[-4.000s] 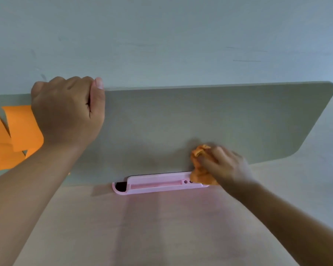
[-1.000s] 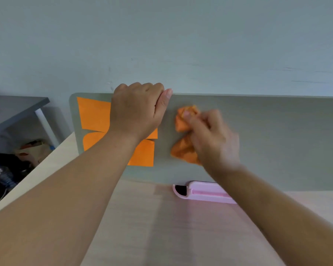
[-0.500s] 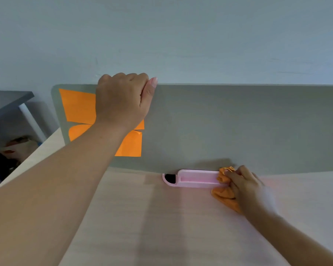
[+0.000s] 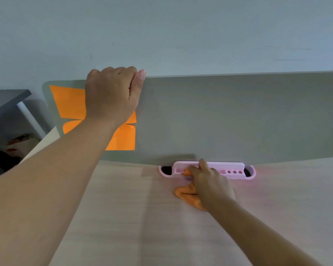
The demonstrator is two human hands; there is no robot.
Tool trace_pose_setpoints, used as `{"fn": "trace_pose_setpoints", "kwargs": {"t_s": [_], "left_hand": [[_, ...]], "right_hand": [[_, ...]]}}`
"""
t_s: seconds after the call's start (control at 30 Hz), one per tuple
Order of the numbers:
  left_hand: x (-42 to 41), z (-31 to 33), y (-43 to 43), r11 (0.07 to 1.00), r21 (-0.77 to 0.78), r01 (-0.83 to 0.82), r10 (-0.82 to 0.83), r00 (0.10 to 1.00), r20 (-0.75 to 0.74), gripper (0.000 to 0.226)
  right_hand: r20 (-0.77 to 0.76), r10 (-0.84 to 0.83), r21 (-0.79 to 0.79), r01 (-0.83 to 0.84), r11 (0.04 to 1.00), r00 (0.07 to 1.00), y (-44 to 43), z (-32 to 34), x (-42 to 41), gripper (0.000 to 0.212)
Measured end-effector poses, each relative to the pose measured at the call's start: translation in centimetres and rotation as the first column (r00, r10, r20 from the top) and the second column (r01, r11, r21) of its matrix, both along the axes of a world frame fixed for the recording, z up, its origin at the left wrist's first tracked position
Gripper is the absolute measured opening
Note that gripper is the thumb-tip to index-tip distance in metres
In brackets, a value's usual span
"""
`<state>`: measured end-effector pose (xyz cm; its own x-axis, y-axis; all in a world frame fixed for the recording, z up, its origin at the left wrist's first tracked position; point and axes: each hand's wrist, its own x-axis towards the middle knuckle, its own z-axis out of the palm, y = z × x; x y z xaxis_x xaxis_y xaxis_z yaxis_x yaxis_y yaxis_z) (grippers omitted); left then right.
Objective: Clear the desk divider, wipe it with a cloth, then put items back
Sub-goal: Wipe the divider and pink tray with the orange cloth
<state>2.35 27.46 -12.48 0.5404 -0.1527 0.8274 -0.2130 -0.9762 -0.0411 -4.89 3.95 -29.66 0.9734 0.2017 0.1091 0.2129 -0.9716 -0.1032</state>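
The grey desk divider stands upright at the back of the desk, with orange sticky notes on its left end and a pink pen holder at its foot, where the right hand presses the crumpled orange cloth.

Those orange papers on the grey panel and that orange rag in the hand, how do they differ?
The orange papers lie flat and straight-edged on the grey divider; the orange cloth is crumpled into soft folds. The papers sit high, partly hidden behind the left hand; the cloth is low, gripped by the right hand at the pink holder, trailing onto the desk. Both are bright orange.
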Motion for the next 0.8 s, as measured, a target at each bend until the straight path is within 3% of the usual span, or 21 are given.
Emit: {"fn": "trace_pose_setpoints", "kwargs": {"t_s": [0.07,0.1,0.2,0.3,0.47,0.57,0.67,0.8], "left_hand": [[0.0,0.0,0.1,1.000,-0.005,0.002,-0.002,1.000,-0.005,0.047],[0.0,0.0,0.1,1.000,-0.009,0.000,0.000,1.000,-0.003,0.047],[0.0,-0.1,-0.3,1.000,-0.026,-0.006,0.007,1.000,0.005,0.046],[0.2,-0.2,-0.1,0.999,-0.034,-0.019,0.019,1.000,0.008,0.046],[0.0,0.0,-0.1,0.999,-0.038,0.001,-0.002,1.000,-0.017,0.046],[0.1,-0.1,-0.4,0.998,-0.055,-0.020,0.019,1.000,-0.012,0.046],[0.2,-0.1,-0.5,0.997,-0.061,-0.038,0.037,0.999,-0.015,0.048],[0.2,-0.1,-0.5,0.998,-0.046,-0.033,0.032,0.999,-0.033,0.048]], "right_hand": [[-0.036,-0.042,-0.117,0.038,0.992,0.998,-1.3,1.1,0.0,0.062],[-0.099,-0.056,-0.101,0.046,0.994,0.994,-1.4,1.6,0.1,0.054],[-0.237,-0.079,0.147,0.116,0.982,0.968,1.7,2.4,1.1,0.025],[-0.151,-0.062,0.020,0.066,0.998,0.987,4.8,0.9,1.3,0.038],[-0.168,-0.172,-0.080,0.161,0.984,0.971,-1.4,1.4,1.5,0.033],[-0.270,-0.177,0.034,0.193,0.981,0.947,-2.0,1.7,2.1,0.035],[-0.306,-0.078,0.203,0.145,0.968,0.949,1.7,1.2,2.3,0.037],[-0.224,-0.063,0.152,0.099,0.983,0.973,2.8,1.0,2.0,0.034]]}}
